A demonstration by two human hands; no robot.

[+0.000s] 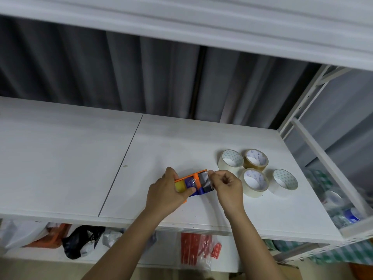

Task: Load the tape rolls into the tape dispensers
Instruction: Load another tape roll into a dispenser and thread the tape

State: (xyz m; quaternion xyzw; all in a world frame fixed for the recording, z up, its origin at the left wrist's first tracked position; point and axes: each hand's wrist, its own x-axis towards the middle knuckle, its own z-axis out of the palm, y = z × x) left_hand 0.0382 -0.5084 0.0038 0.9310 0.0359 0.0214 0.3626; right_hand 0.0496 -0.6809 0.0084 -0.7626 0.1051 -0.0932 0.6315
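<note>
Hands meet at frame centre: the left hand (165, 190) grips the orange tape dispenser (193, 183), the right hand (224, 183) pinches clear tape at its front. Four tape rolls (255, 181) wait, unloaded, lower right on the white shelf (70, 158).

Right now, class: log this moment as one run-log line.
left hand: grips orange dispenser | right hand: pinches tape at its front | four tape rolls: loose on shelf

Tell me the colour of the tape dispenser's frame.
Orange, on the tape dispenser gripped by the left hand; the head view shows it.
</note>
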